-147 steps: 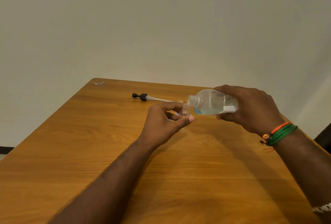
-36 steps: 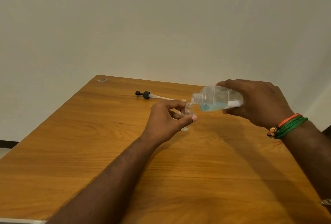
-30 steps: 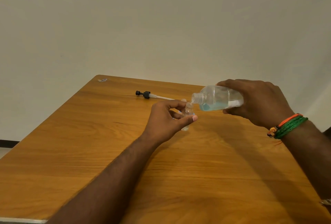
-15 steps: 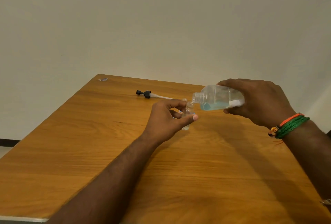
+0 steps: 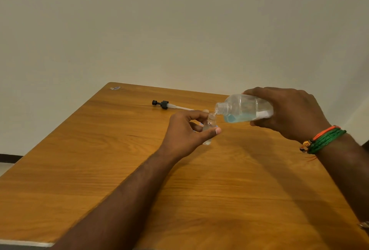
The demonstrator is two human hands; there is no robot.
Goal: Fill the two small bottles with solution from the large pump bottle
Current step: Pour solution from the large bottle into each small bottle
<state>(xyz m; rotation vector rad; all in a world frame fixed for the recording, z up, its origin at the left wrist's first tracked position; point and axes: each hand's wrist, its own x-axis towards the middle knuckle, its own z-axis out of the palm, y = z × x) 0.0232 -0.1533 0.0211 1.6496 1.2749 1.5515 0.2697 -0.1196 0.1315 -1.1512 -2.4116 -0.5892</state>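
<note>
Head view: right hand (image 5: 287, 113) tips large bottle (image 5: 244, 110) onto small bottle (image 5: 209, 128).
Left hand (image 5: 186, 133) pinches it (fingers curled); right-hand fingers wrap the large one.

We see a wooden table (image 5: 79, 170) with a warm orange-brown grain set against a plain off-white wall (image 5: 179, 20). At the lower left we note a dark baseboard (image 5: 8, 158) above a pale floor (image 5: 5, 168).

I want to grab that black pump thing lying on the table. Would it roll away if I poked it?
The pump looks round and thin, lying on its side on the bare table, so it would probably roll a bit. Its wider black head might make it curve. It looks light, and its tube may bend.
</note>
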